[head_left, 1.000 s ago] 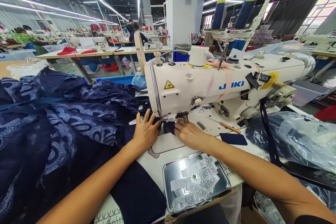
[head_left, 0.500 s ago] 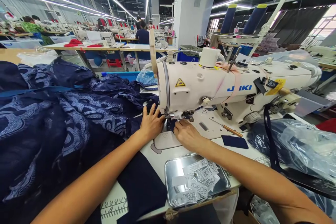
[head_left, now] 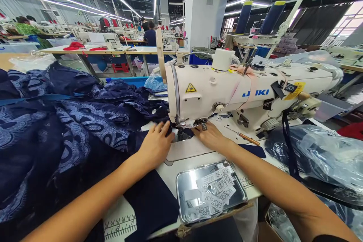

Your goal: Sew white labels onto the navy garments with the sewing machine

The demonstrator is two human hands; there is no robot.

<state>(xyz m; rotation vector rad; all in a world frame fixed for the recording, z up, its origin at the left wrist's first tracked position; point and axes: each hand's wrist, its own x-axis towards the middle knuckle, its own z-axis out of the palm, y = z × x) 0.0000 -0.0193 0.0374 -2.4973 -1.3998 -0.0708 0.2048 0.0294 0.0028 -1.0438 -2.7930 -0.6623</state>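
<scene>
Dark navy fabric (head_left: pixel 185 134) lies under the presser foot of the white sewing machine (head_left: pixel 204 90). Just left of the needle, my left hand (head_left: pixel 159 141) curls over the fabric, its fingers bent and bunched and its thumb pointing at the foot. My right hand (head_left: pixel 209 135) is closed at the right side of the foot, gripping the edge of the fabric; its fingertips are partly hidden by the machine head. A large navy garment with a pale lace-like print (head_left: pixel 90 124) spreads leftward from my left hand.
A metal tin of printed labels (head_left: pixel 185 193) sits at the table's front edge. Right of my right hand lie a wooden-handled awl (head_left: pixel 249 139) and a small navy piece (head_left: pixel 253 150). Plastic-bagged goods (head_left: pixel 320 151) fill the right side. Thread cones (head_left: pixel 244 19) stand behind.
My left hand has drawn back slightly toward me and its spread fingers have bent closer together. My right hand has slid farther back and right beside the presser foot. The view has shifted slightly.
</scene>
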